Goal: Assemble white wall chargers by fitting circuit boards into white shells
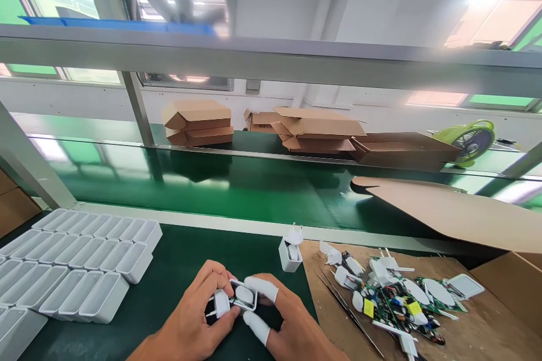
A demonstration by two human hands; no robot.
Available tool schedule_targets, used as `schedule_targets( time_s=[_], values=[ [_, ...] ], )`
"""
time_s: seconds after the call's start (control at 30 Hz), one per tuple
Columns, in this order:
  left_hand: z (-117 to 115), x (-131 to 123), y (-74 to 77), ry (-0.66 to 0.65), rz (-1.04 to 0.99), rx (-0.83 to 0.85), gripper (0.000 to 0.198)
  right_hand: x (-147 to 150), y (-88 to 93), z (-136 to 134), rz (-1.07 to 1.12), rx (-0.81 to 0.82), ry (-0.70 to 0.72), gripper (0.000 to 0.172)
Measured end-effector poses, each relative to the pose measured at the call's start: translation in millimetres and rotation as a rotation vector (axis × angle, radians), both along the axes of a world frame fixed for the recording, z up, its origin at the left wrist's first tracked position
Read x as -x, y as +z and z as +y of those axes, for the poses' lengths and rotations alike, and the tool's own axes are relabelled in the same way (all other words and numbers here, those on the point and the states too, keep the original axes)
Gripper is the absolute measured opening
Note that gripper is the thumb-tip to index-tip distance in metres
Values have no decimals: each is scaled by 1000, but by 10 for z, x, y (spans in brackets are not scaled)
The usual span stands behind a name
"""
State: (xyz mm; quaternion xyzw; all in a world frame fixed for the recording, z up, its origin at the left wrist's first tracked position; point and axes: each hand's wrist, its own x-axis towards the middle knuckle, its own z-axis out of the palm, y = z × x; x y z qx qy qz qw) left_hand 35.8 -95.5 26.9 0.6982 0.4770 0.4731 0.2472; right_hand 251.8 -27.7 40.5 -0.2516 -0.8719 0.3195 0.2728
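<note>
My left hand (195,311) pinches a white charger plug piece (221,303), its pins pointing left. My right hand (298,321), with white covers on thumb and forefinger, grips a white charger housing (250,306) by its right end. The two parts meet between my hands, and a pale circuit part shows at the housing's open mouth. Whether the plug piece is seated in it I cannot tell. Just beyond my hands, another white charger (290,254) stands upright on the green mat, its pin cap tilted on top.
Rows of white open housings (104,296) fill the left side. On brown cardboard (461,338) at right lie a heap of circuit boards (400,299) and dark tweezers (349,313). Behind run a green conveyor belt (254,189), cardboard boxes (319,127) and a green fan (470,141).
</note>
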Motion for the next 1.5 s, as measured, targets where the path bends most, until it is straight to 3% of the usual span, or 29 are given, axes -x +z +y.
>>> schedule_targets(
  time_s=[0.2,0.37,0.5,0.53,0.6,0.67,0.7,0.8,0.87,1.07,1.2,1.27,1.4,1.5],
  values=[
    [-2,14,-11,0,-2,7,13,-28,-38,-32,3,-117,79,42],
    [14,20,3,-1,2,-6,10,-15,-11,-46,27,-47,16,44],
    [9,36,-44,0,-8,48,10,28,-8,-49,7,-5,49,43],
    [2,38,-76,12,-27,73,18,46,-13,-48,44,48,32,40],
    [-19,29,-157,53,-59,104,61,88,-24,-49,168,283,-27,33],
    [-44,-5,-242,100,-62,71,109,130,-23,-60,304,650,-72,32],
    [-58,-32,-277,118,-50,37,118,149,-17,-70,359,835,-74,37],
    [-95,-129,-335,152,-30,-68,98,187,17,-120,469,1162,-33,47],
    [-114,-181,-335,170,-29,-108,89,196,41,-152,513,1217,-13,48],
    [-125,-205,-259,185,7,-143,87,189,36,-161,530,1257,-9,52],
    [-102,-193,-237,184,24,-139,83,192,-48,-127,464,1122,-42,54],
    [-81,-185,-262,217,68,-134,80,182,-92,-123,424,862,-94,47],
    [-11,-135,-356,317,98,-35,65,79,-101,-121,377,141,-113,31],
    [104,-78,-357,335,44,163,54,-83,-56,-46,378,-163,-331,40]
  ],
)
